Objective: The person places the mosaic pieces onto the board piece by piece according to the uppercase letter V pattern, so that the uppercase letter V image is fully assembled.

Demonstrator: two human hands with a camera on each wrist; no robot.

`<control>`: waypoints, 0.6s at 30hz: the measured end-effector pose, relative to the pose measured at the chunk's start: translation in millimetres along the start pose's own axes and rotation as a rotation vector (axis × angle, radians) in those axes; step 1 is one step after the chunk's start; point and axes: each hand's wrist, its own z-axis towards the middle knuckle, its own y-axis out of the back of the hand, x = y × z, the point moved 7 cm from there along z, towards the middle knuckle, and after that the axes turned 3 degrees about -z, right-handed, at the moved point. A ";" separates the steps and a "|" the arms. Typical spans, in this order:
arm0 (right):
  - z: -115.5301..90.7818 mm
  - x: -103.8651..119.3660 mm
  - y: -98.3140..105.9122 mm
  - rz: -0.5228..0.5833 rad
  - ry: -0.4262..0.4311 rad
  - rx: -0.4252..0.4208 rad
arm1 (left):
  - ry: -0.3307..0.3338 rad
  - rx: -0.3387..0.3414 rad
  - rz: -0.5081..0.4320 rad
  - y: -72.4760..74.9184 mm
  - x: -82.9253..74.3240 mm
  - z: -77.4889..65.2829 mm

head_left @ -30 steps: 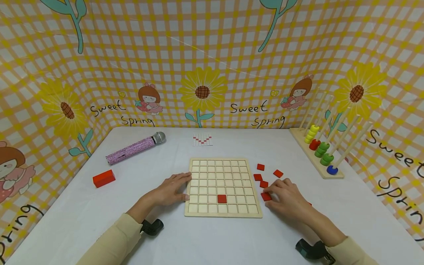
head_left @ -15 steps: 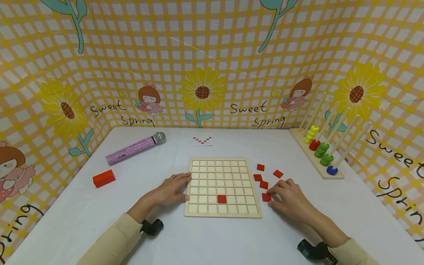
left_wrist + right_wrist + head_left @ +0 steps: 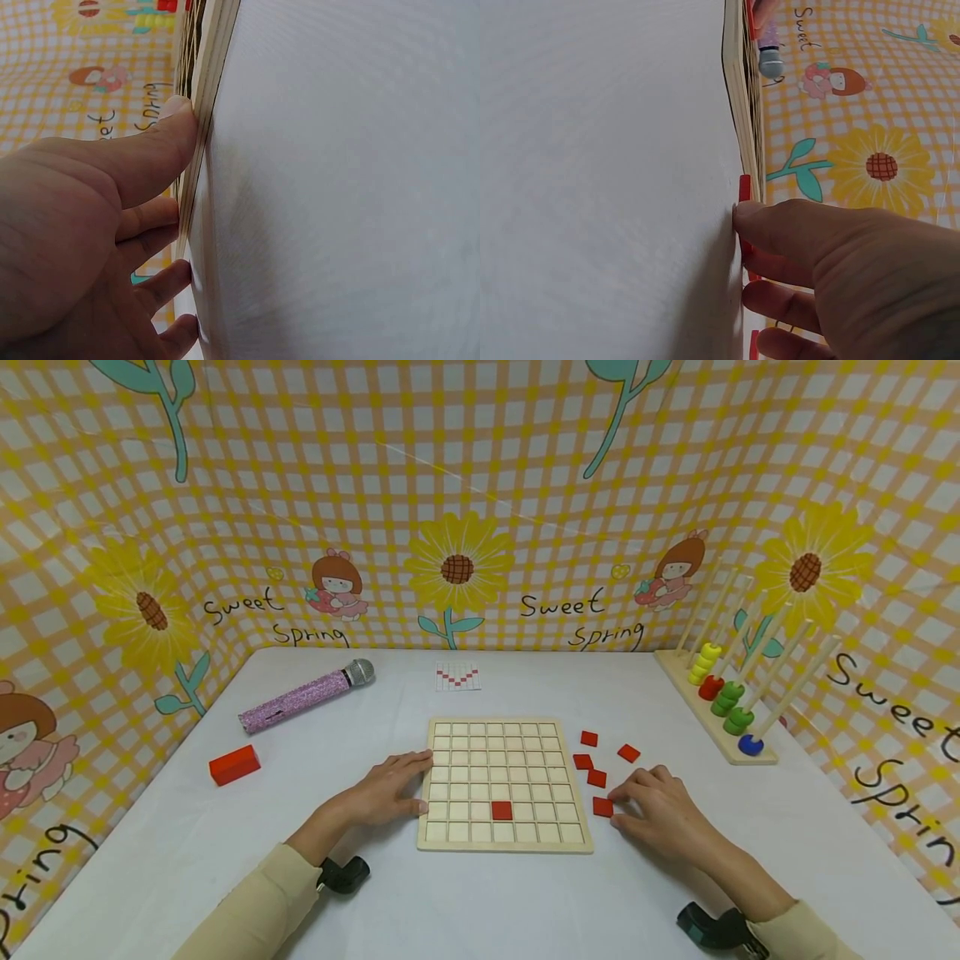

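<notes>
My left hand [image 3: 386,789] rests at the left edge of a wooden grid board [image 3: 465,845], fingers extended; in the left wrist view the thumb and fingertips touch the board's side [image 3: 204,124]. One red square tile [image 3: 502,811] sits in a cell of the second row from the near side. Right of the board, my right hand [image 3: 660,810] has thumb and index finger at the right side of another flat red tile [image 3: 602,807], pinching it low at the table. In the right wrist view the thumb overlaps this tile [image 3: 745,187], and the other fingers are bent behind it.
Several loose red tiles [image 3: 589,739] lie right of the board. Behind it is a small card [image 3: 458,677] with a red V pattern. A glittery microphone [image 3: 303,697] and a red block [image 3: 235,765] lie left; a bead-peg stand [image 3: 720,710] stands at right.
My right hand has shifted slightly right, and its fingers now cover less of the tile, which has moved only slightly. The left hand and board have stayed put.
</notes>
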 end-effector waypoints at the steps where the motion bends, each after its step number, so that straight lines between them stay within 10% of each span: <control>1: -0.1 0.1 0.1 -0.002 0.001 -0.002 | 0.001 0.000 0.001 -0.2 0.3 0.0; 18: 2.1 1.6 0.0 -0.019 -0.004 -0.008 | -0.001 -0.003 -0.007 0.5 -1.3 -1.2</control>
